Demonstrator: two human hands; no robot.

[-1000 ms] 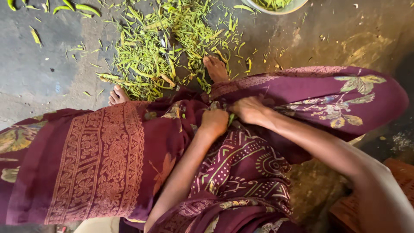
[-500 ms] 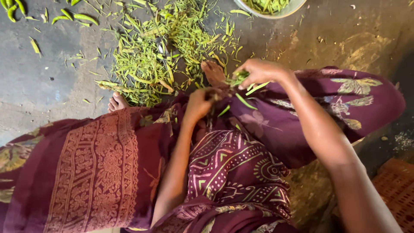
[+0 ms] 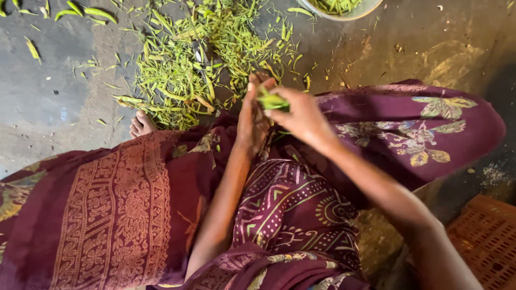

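Note:
My right hand (image 3: 301,115) grips a small bunch of green bean pods (image 3: 272,101) just above my lap. My left hand (image 3: 251,118) stands edge-up against the same bunch, fingers straight and pressed to it from the left. Both hands hover over the near edge of a big heap of green pod trimmings (image 3: 199,59) spread on the floor. My legs are covered by a maroon patterned cloth (image 3: 123,215), with a few green bits lying on it.
A pale bowl (image 3: 361,11) with cut green pieces sits at the top edge. Whole pods (image 3: 86,12) lie at the top left. My bare foot (image 3: 141,124) pokes out beside the heap. An orange plastic crate (image 3: 484,241) stands at the bottom right.
Both hands have lifted off my lap and moved forward toward the heap, carrying the green pods; the hands are now pressed together around the bunch.

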